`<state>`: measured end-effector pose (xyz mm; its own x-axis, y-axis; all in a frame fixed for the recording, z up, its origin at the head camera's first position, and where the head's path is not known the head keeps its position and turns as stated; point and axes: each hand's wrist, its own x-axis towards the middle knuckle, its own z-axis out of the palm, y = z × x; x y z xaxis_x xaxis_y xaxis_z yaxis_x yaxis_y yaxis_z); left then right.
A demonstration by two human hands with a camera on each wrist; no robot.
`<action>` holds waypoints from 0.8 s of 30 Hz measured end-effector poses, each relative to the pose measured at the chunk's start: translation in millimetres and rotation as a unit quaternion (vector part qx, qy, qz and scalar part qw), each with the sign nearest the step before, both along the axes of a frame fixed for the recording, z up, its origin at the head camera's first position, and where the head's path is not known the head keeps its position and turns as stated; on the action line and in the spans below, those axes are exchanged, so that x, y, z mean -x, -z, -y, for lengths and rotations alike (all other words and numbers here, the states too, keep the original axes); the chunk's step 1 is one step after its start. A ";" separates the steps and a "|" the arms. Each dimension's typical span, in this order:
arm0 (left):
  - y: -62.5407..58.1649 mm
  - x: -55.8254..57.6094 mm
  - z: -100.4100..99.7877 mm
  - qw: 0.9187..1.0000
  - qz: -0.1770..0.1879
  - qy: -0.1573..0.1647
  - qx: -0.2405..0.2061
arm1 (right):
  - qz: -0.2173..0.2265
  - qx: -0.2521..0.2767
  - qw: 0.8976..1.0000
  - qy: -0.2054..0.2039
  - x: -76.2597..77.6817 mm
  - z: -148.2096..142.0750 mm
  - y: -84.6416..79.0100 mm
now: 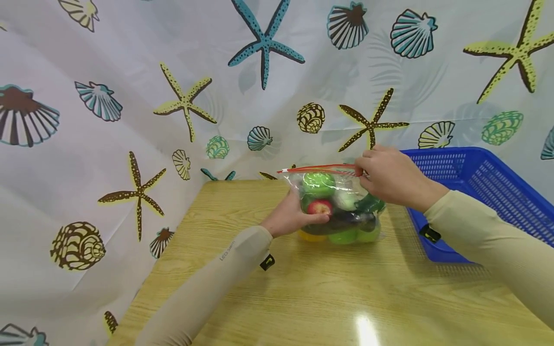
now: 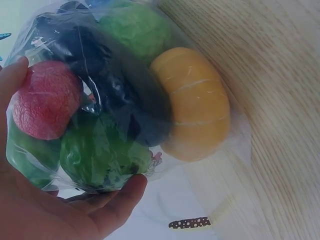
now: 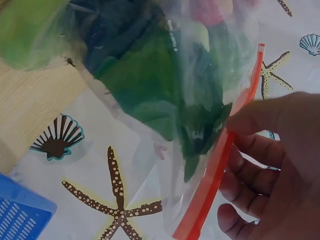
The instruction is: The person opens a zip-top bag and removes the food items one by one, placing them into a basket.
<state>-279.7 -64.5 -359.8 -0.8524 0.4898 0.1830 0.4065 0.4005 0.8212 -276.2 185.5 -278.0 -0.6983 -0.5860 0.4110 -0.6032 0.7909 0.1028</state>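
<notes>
Starfish (image 1: 265, 43) and shells (image 1: 413, 33) are printed on a white cloth (image 1: 242, 120) that hangs behind a light wood table (image 1: 277, 307). On the right side of the table stands a blue basket (image 1: 437, 166) with lots of little holes.

Near the far edge of the table, just left of the basket, is a clear bag (image 1: 342, 187), fat with food. Through the plastic you can see a red apple (image 2: 47, 100), a long dark vegetable (image 2: 110, 75), an orange pumpkin (image 2: 195, 107) and some green things (image 2: 102, 150). I can't be sure if its bottom touches the table.

The left hand (image 1: 291, 216) holds the bag's side, with the thumb across the front by the apple and the other fingers bent around the back. The right hand (image 1: 387, 175) pinches the red strip (image 3: 216, 167) along the top, thumb against finger, at the end nearer the basket.

Filling the bag looks done, I think, since it is so full. Closing the top seems to be what is left. I can't tell how much of the strip is pressed tight.
</notes>
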 end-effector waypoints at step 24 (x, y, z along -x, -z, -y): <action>18.6 12.3 -2.8 0.999 -0.004 -0.027 0.033 | 0.291 0.101 0.951 -0.032 0.6 21.3 -24.5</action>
<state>-292.0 -61.7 -378.4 -0.8763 0.4549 0.1585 0.3894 0.4750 0.7892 -276.8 164.2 -253.6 -0.8073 -0.5854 0.0739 -0.5590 0.7186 -0.4137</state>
